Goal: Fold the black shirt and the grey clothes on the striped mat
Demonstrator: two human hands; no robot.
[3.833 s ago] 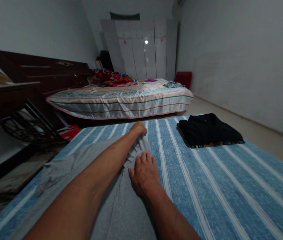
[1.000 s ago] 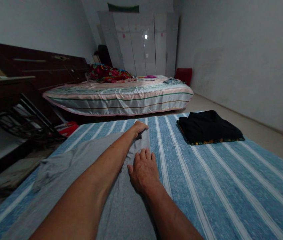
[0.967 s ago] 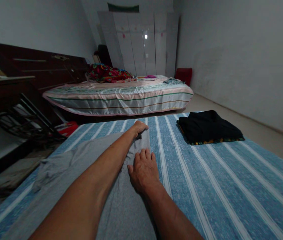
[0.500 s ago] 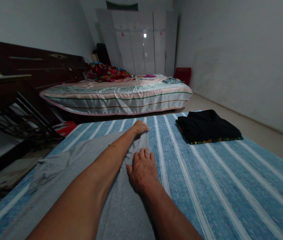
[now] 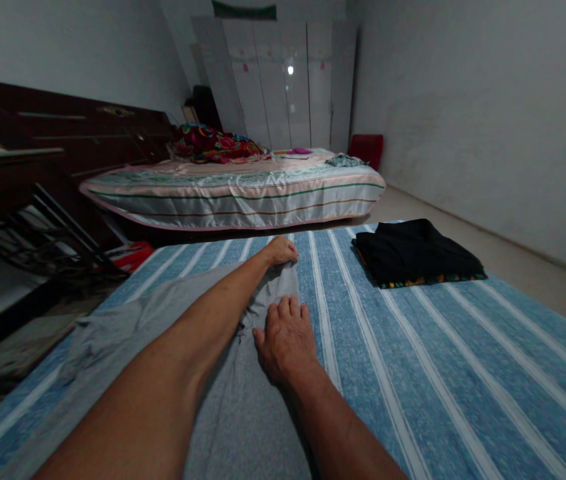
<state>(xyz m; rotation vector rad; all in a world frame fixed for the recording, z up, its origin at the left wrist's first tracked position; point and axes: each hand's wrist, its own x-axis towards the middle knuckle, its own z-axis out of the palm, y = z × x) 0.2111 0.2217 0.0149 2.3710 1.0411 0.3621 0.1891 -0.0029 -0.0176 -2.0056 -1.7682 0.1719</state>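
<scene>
A grey cloth garment (image 5: 247, 407) lies spread over the blue-and-white striped bedding (image 5: 367, 380), with a folded-over strip along its right side. My left hand (image 5: 281, 251) reaches far forward and pinches the garment's far corner, its fingers closed. Nearer to me, my right hand (image 5: 287, 337) rests palm down on the right edge of the cloth, fingers stretched out and slightly apart. Small wrinkles gather in the cloth between the two hands. My left forearm covers part of the garment's middle.
A folded black garment (image 5: 415, 253) lies to the right on the bedding. Beyond stands a second bed (image 5: 243, 200) with a red floral blanket (image 5: 217, 143). A dark table with a metal frame (image 5: 47, 233) is at the left, a wardrobe (image 5: 273, 87) at the back.
My left hand has lifted very slightly at the far corner, raising the cloth a little. My right hand stays in the same place.
</scene>
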